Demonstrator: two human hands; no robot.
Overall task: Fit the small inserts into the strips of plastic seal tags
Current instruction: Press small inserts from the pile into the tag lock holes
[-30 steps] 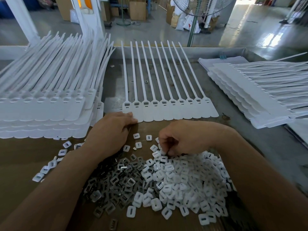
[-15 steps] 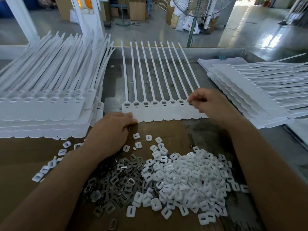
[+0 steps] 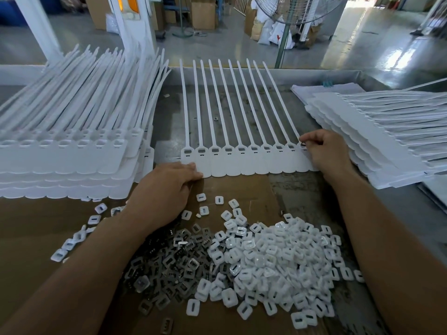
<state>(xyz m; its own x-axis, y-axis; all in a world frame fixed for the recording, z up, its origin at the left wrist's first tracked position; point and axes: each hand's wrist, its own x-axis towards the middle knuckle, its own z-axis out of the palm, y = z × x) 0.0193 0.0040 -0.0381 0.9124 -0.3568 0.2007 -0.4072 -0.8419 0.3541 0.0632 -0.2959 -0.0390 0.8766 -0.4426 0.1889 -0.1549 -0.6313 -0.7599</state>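
i have the strip of seal tags [image 3: 242,165] lying flat in the middle of the worktop [image 3: 167,122], its broad flag ends lapping onto the brown cardboard [image 3: 29,228] nearest me. the tags sit side by side, joined along the flags. each tag's long axis runs away from me, thin tails pointing to the far edge and fanning a little rightward, while the heads with their small windows form a row across, left to right. my left hand [image 3: 167,189] lies with fingers fairly straight, the tips pressing down the near left corner of the strip. my right hand [image 3: 326,151] is at the right end of that row, thumb and forefinger pinching a small insert [image 3: 302,144] right at the last tag's head; whether it is seated in the window i cannot tell. i judge the strip light, thin and springy. it would likely slide or buckle if pushed at one end, so i'd pin it by the flags, not the whippy tails. the insert looks tiny, hard and slick, so i'd pinch it by its edges, lower it square and press it straight down. spare stock is close on the cardboard between my forearms: a heap of white inserts [image 3: 273,259] and a darker heap of metal pieces [image 3: 169,259]. a left stack of strips [image 3: 67,160] and a right stack of strips [image 3: 377,141] flank the work.
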